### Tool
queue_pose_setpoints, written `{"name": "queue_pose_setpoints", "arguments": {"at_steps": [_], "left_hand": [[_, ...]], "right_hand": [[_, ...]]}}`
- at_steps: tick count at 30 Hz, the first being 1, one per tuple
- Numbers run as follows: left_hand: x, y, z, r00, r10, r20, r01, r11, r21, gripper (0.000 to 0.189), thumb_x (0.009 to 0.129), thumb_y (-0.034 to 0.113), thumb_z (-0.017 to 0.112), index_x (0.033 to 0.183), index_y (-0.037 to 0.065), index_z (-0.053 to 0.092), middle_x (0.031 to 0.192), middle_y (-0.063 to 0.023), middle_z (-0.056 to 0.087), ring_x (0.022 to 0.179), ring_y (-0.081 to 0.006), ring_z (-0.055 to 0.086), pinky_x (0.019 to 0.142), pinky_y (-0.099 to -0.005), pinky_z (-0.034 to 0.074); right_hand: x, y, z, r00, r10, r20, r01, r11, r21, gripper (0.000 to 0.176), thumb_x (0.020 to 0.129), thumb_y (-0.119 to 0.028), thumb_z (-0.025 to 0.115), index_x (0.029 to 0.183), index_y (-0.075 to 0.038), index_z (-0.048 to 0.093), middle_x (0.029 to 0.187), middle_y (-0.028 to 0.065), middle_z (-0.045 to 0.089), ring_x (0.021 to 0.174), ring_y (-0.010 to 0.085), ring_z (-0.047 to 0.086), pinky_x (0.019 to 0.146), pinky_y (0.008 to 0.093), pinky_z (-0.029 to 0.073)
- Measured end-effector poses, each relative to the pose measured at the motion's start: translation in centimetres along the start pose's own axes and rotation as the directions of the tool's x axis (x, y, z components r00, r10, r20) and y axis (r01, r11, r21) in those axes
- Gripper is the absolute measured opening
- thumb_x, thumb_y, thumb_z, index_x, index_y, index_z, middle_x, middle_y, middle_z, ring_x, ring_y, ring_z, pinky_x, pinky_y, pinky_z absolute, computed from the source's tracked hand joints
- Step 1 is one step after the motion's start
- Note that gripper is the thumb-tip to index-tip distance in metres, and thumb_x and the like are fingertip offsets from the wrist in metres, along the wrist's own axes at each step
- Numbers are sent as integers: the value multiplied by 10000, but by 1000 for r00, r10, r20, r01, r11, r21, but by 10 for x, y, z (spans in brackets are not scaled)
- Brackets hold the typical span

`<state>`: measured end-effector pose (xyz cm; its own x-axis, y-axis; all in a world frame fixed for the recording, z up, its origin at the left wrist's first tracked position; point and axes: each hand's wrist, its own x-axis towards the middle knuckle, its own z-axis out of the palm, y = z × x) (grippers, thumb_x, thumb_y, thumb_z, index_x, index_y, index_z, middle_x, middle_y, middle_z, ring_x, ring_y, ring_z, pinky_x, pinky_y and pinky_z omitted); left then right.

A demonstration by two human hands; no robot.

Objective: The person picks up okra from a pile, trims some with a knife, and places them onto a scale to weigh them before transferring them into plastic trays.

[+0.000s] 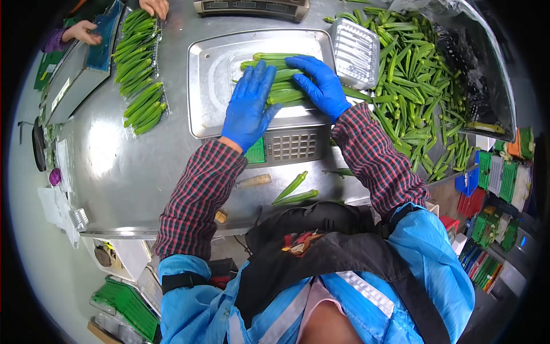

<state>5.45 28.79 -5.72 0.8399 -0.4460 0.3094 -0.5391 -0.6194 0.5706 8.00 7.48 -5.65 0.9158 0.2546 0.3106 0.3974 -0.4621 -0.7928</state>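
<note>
A bunch of green okra pods (pixel 286 94) lies in the shallow metal tray (pixel 200 86) of a weighing scale (pixel 295 144). My left hand (pixel 247 109), in a blue glove, is laid flat against the left ends of the pods, fingers straight. At their right ends is my right hand (pixel 322 89), also gloved in blue, fingers stretched over the pods and thumb apart. Palms and undersides of both hands are hidden. Just right of the tray, a clear plastic container (pixel 356 51) stands close to my right hand.
A large heap of loose okra (pixel 409 86) spreads on the right beside a plastic-lined bin (pixel 492 69). Packed okra rows (pixel 137 51) lie at left, near another person's hands (pixel 86 32). Two loose pods (pixel 292 189) and a wooden-handled tool (pixel 254 181) lie near the front edge.
</note>
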Motion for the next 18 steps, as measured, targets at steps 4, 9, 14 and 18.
{"name": "queue_pose_setpoints", "arguments": {"at_steps": [4, 9, 14, 18], "left_hand": [[13, 3, -7, 1000, -2, 10, 1, 997, 74, 741, 811, 273, 638, 1438, 116, 274, 1468, -202, 261, 1340, -427, 241, 1104, -475, 199], [16, -4, -8, 994, 3, 107, -18, 991, 135, 706, 852, 326, 602, 1438, 102, 277, 1478, -216, 234, 1351, -449, 206, 1108, -492, 171], [16, -1, -11, 1000, -10, -8, 11, 1000, 28, 676, 858, 299, 597, 1431, 99, 298, 1473, -170, 281, 1356, -400, 239, 1117, -457, 178], [8, -16, -27, 994, 15, -104, -7, 997, 74, 626, 873, 286, 571, 1420, 109, 325, 1452, -157, 327, 1338, -417, 258, 1099, -494, 193]], "right_hand": [[2, -2, -11, 990, 42, -137, -27, 994, 110, 257, 887, -119, 576, 1135, -64, 616, 1078, 102, 621, 1028, 220, 581, 914, 310, 430], [3, 5, -24, 966, 68, -249, -60, 997, 40, 234, 841, -96, 611, 1069, -86, 662, 1014, 85, 646, 965, 222, 608, 871, 313, 455], [13, -2, -13, 976, 91, -199, -85, 996, 38, 194, 810, -123, 638, 995, -109, 696, 935, 91, 661, 899, 250, 622, 825, 345, 484], [33, 2, 6, 998, -18, -54, 4, 970, -243, 218, 785, -217, 632, 963, -109, 697, 900, 98, 653, 856, 293, 611, 787, 405, 488]]}}
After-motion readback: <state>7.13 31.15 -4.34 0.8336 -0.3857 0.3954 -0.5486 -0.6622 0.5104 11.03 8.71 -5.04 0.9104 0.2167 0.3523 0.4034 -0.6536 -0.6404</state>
